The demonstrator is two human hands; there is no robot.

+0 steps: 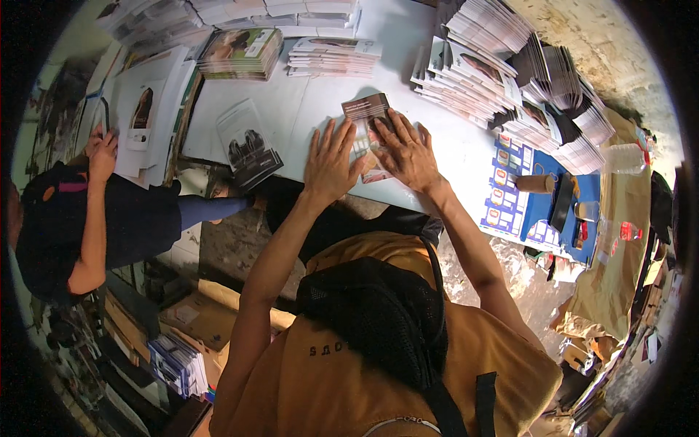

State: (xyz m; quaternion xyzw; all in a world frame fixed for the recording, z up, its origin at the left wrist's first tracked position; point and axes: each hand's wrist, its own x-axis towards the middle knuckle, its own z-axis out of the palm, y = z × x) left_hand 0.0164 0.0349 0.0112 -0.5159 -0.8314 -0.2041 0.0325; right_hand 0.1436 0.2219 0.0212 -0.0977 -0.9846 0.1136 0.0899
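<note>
A printed leaflet [365,107] with a brown top band lies flat on the white table, between and partly under my hands. Resting along its left edge is my left hand [329,162], its fingers stretched out and the thumb near the leaflet. My right hand [409,154] lies spread over the leaflet's right side and hides part of its print. Neither hand grips anything. To the left of my left hand, a black and white printed leaflet [251,149] lies at a slant near the table's front edge.
Leaflet stacks [335,57] and a green-covered stack [240,54] stand at the table's back. Tall, leaning booklet piles [470,80] fill the right, above a brown cup [535,183] on a blue printed sheet [506,175]. At left, another person's hand [102,149] works beside large printed sheets [149,102].
</note>
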